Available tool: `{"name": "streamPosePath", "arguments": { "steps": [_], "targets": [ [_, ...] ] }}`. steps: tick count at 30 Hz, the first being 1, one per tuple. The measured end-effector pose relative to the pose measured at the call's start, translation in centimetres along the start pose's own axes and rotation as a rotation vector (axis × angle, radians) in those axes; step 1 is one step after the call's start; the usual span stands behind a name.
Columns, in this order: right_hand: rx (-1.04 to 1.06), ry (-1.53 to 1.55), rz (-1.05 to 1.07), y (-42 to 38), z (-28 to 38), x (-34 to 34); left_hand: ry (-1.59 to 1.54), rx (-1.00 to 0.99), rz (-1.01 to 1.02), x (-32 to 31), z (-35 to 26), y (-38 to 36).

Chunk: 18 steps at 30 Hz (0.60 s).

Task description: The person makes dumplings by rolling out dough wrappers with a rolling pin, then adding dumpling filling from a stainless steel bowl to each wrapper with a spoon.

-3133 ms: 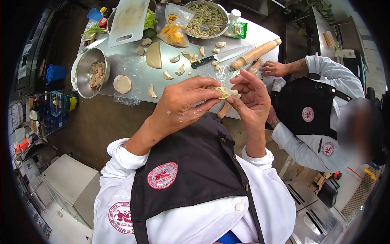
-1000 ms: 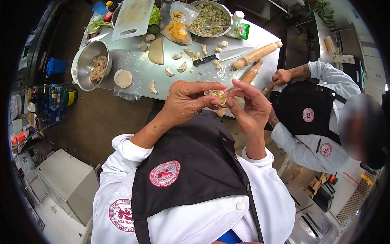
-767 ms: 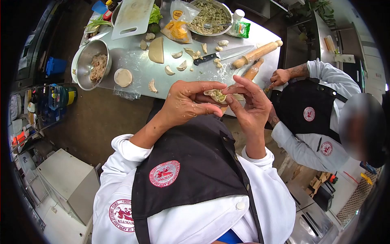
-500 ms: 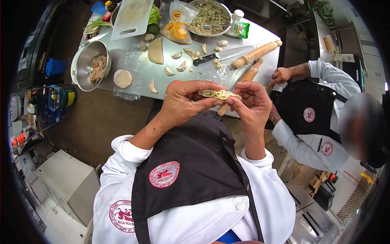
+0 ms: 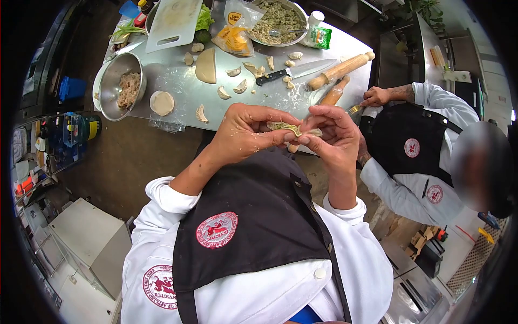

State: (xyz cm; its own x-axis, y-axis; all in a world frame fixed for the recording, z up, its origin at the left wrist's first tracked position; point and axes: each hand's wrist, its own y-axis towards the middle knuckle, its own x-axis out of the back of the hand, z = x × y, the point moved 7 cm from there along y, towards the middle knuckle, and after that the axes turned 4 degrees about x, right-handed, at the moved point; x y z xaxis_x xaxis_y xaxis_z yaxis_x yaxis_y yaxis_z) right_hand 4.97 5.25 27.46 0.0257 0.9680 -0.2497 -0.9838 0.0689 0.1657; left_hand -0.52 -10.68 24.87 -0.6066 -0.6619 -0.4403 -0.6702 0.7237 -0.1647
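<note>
Between both hands is a dumpling (image 5: 286,127) with greenish filling showing along its partly open edge. My left hand (image 5: 248,129) grips its left end between thumb and fingers. At the other end, my right hand (image 5: 332,135) pinches the dough with thumb and forefinger. Several folded dumplings (image 5: 240,86) lie on the metal table (image 5: 178,89) beyond my hands. A round dough wrapper (image 5: 162,103) rests on clear plastic at the left, near a steel bowl (image 5: 106,97) of pinkish minced filling.
A knife (image 5: 297,71) and two rolling pins (image 5: 341,71) lie at the table's right. A large bowl of green filling (image 5: 278,24) and a white cutting board (image 5: 174,24) stand at the back. A co-worker (image 5: 415,135) holding a fork is close on the right.
My right fingers have shifted and pressed the dumpling's right part together; less of the filling shows there. The dumpling stays between both hands.
</note>
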Motion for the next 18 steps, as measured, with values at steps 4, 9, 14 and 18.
{"name": "streamPosePath", "arguments": {
  "steps": [4, 9, 14, 18],
  "targets": [
    [0.02, -0.02, -0.012, 0.1, 0.7, -0.6, 0.023, 0.041, 0.003, 0.1, -0.1, 0.0],
    [0.009, -0.21, -0.019, 0.3, 0.8, -1.0, -0.094, 0.09, 0.023, 0.3, -0.5, 0.3],
    [0.004, -0.15, -0.09, 0.4, 0.1, 0.1, -0.131, 0.056, 0.119, 0.1, -0.4, 0.1],
    [-0.041, 0.018, -0.119, 0.4, -0.4, 1.0, -0.25, 0.045, 0.074, 0.2, -0.8, 0.2]
  ]
}}
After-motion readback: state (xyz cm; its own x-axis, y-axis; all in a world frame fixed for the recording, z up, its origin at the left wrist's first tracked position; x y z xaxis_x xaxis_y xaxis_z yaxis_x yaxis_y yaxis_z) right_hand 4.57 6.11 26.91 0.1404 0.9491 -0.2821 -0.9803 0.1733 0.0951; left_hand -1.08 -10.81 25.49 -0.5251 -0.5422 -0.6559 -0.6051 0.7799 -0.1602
